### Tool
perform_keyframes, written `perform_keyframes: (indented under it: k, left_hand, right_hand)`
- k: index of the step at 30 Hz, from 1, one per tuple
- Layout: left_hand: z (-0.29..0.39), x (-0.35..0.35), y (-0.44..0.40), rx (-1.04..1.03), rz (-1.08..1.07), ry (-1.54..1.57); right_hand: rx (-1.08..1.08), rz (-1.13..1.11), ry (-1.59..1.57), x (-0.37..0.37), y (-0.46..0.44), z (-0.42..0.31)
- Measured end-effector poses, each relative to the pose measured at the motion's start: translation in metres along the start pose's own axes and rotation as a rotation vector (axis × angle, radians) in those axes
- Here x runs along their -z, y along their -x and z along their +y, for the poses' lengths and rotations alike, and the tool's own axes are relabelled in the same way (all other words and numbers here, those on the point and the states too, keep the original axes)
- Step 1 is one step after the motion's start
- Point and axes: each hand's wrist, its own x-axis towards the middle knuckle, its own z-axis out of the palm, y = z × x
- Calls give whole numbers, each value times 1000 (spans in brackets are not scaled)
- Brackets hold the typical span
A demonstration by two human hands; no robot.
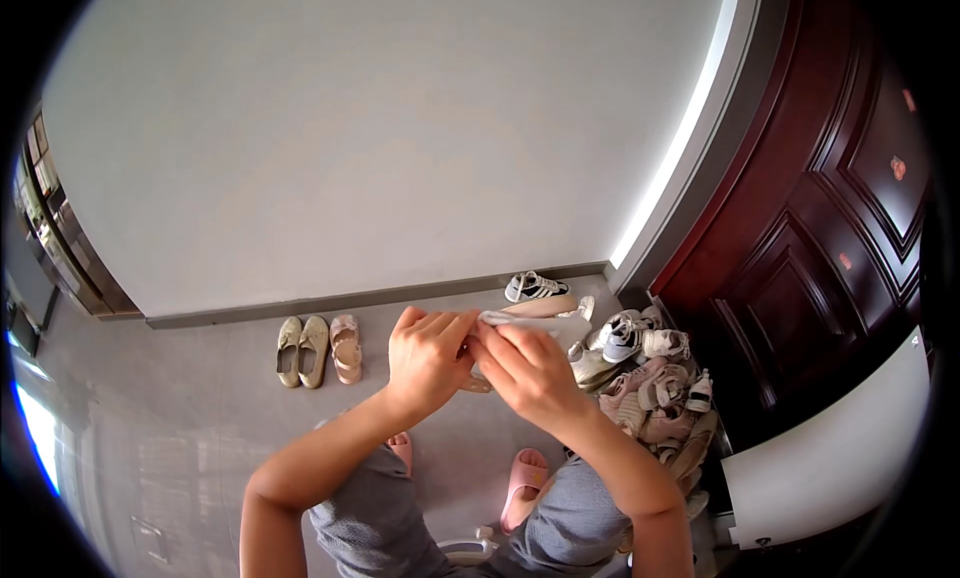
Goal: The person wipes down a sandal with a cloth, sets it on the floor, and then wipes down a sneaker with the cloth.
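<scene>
My left hand and my right hand meet in front of me above the floor, fingers pinched closely together. Between them is a thin white sheet like a wipe or tissue, its loose part extending to the right behind my right hand. Both hands appear closed on it. Below the fingers a small beige piece shows, perhaps part of a shoe; the hands hide the rest, and I cannot tell whether they hold it.
A pair of beige flat shoes and a pale pink sandal stand near the wall. A heap of shoes lies at right, beside a dark red door and a white panel. Pink slippers are on my feet.
</scene>
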Motion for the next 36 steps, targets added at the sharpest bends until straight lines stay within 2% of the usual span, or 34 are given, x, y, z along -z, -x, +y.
perform_keyframes:
  k: [2, 6, 7, 10, 12, 14, 15, 16, 20, 21, 24, 28, 30, 32, 34, 36]
  left_hand:
    - [-1, 2, -1, -20, 3, 4]
    - [0, 8, -5, 41, -16, -5]
    - [-1, 8, -5, 62, -21, 5]
    - [-3, 3, -5, 65, -13, 32]
    - [-4, 1, -6, 36, 18, 44]
    - [-5, 3, -6, 8, 48, 58]
    - [-5, 4, -5, 49, 25, 77]
    - [-5, 5, -6, 88, 4, 95]
    - [-3, 4, -9, 97, 2, 131]
    - [-2, 3, -9, 94, 0, 139]
    - [-2, 3, -7, 111, -4, 176]
    - [0, 6, -9, 134, 1, 218]
    - [-1, 5, -8, 134, -5, 223]
    - [-1, 4, -8, 136, -15, 226]
    - [1, 4, -8, 211, -39, 285]
    - [2, 3, -6, 224, -49, 271]
  right_hand:
    - [-32, 68, 17, 1, 4, 19]
    - [-297, 111, 28, 21, 12, 48]
    - [-297, 109, 30, 20, 12, 46]
    - [-86, 61, -1, 11, 10, 27]
    - [-52, 66, -3, 8, 11, 23]
    - [-207, 166, -23, 6, 18, 42]
    - [-333, 174, -54, 19, 15, 49]
    - [-366, 203, -3, 22, 16, 59]
    - [-289, 281, -72, 1, 22, 49]
    - [-215, 189, -72, 7, 18, 41]
    - [-265, 261, -71, 7, 16, 47]
    - [-468, 327, -65, 27, 13, 62]
    - [-412, 397, -68, 15, 12, 54]
    - [-285, 314, -101, 16, 10, 42]
    - [-233, 328, -52, 7, 12, 47]
    - [-361, 265, -36, 19, 13, 57]
